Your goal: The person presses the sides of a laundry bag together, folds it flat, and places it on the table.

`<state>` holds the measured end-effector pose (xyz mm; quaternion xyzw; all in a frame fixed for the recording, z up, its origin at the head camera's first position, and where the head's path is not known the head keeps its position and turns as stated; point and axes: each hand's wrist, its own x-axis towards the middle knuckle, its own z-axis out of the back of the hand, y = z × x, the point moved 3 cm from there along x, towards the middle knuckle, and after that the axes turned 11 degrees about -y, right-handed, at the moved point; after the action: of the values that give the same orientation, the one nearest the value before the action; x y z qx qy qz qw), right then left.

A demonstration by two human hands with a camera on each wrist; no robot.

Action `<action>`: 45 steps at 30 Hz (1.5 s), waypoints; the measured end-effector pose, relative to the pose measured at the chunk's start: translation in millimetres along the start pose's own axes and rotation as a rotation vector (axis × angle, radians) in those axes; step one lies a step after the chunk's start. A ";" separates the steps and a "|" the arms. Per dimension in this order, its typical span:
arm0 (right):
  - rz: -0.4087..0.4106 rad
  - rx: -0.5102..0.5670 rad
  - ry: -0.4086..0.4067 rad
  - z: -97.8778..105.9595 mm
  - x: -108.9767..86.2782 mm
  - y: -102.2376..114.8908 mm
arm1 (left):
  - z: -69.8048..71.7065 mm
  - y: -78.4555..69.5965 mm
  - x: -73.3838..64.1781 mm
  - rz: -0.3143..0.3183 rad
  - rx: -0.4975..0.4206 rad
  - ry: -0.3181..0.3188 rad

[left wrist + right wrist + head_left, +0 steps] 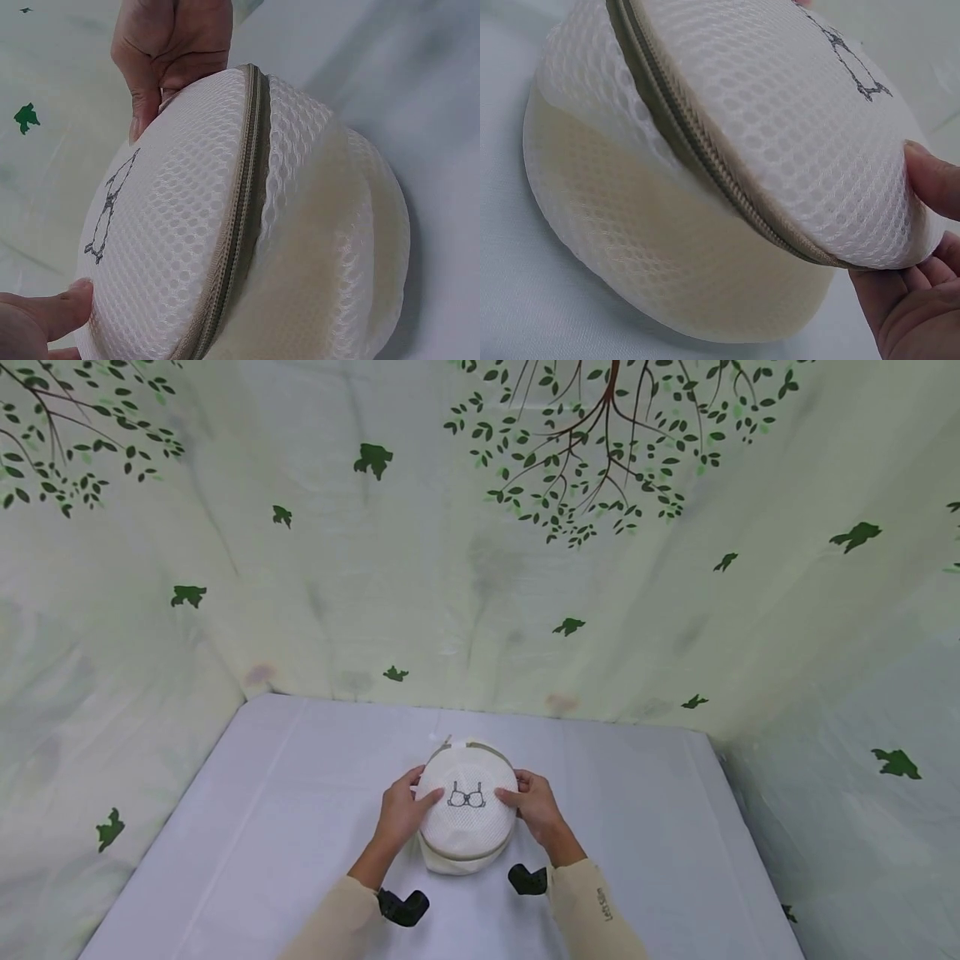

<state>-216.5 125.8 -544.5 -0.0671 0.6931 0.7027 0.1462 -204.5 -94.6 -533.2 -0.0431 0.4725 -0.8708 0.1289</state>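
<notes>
A round white mesh bra wash bag (467, 835) with a bra drawing on its lid sits on the table, its lid facing up toward the head camera. Along the lid's rim runs a beige zipper (238, 202), meshed where the wrist views show it. My left hand (403, 806) grips the left edge of the lid, thumb on top. On the opposite edge my right hand (537, 806) pinches the rim, its thumb on the mesh and its fingers underneath. The bag's soft side wall (675, 240) bulges and folds below the zipper.
A white-covered table (300, 827) carries the bag. Behind it hangs a pale curtain (450, 568) printed with leaves and branches, with more curtain on both sides. Black wrist devices (403, 907) sit below both hands.
</notes>
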 end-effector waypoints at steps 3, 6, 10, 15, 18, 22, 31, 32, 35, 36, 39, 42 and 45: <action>0.010 -0.022 -0.010 -0.9 -0.5 -1.1 | -0.1 -0.9 -2.4 -0.034 0.016 -0.004; 0.026 -0.056 -0.042 -1.4 -0.3 -2.7 | -1.4 -0.8 -3.8 -0.088 0.049 -0.004; 0.062 -0.146 -0.106 -1.8 1.0 -7.7 | -3.8 0.2 -4.4 -0.183 0.109 0.016; 0.155 -0.263 -0.148 -4.1 -0.1 -14.9 | -6.2 1.2 -4.5 -0.329 0.211 0.073; 0.249 -0.325 -0.165 -5.0 -2.9 -19.0 | -6.8 2.6 -5.2 -0.422 0.268 0.106; 0.405 -0.407 -0.169 -6.6 -7.4 -22.0 | -6.4 7.1 -5.8 -0.533 0.319 0.135; 0.655 -0.674 -0.054 -14.6 -14.9 -24.5 | -7.6 13.4 -5.0 -0.644 0.364 0.271; 0.657 -0.687 -0.035 -15.2 -15.4 -25.2 | -7.7 13.5 -5.1 -0.649 0.366 0.283; 0.659 -0.778 0.018 -16.4 -14.7 -30.3 | -8.5 15.0 -5.2 -0.661 0.379 0.309; 0.660 -0.800 0.034 -16.4 -14.3 -32.1 | -8.9 15.7 -5.0 -0.661 0.388 0.318; 0.681 -0.876 0.076 -16.2 -12.7 -36.7 | -10.3 18.0 -4.3 -0.663 0.393 0.329; 0.700 -0.911 0.119 -15.8 -11.8 -38.5 | -11.8 19.5 -3.3 -0.688 0.397 0.328; 0.705 -0.957 0.166 -16.0 -12.0 -39.6 | -13.4 21.1 -2.6 -0.723 0.389 0.329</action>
<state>-195.1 108.4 -579.3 0.0539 0.2894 0.9352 -0.1968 -200.8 -94.0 -558.1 -0.0415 0.2685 -0.9280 -0.2552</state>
